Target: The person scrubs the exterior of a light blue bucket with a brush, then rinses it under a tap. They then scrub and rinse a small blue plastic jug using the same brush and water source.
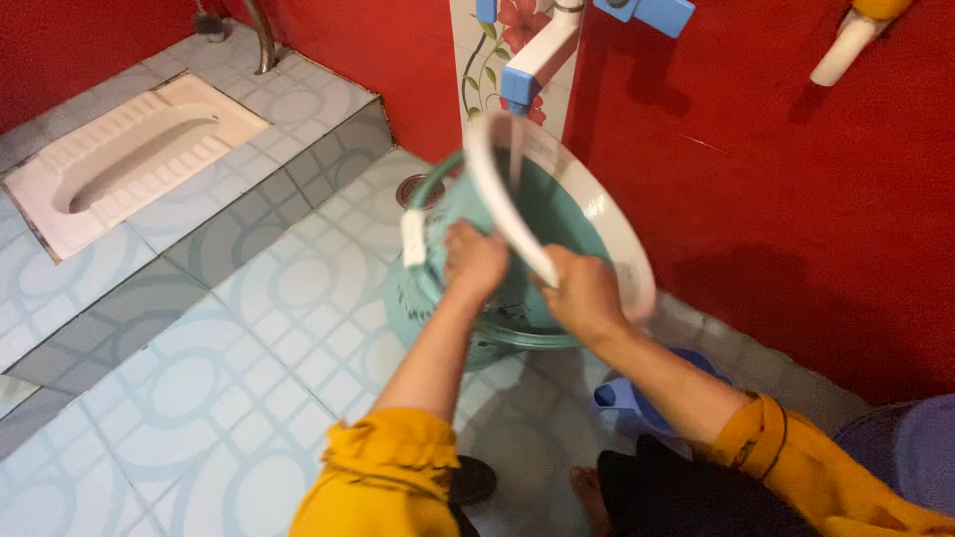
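My right hand [587,296] grips the lower edge of a white plate [557,214], held tilted over a teal bucket [438,298] under the tap [537,60] at twelve o'clock. My left hand [476,261] presses closed against the plate's face. A squat toilet [129,154] lies at ten o'clock.
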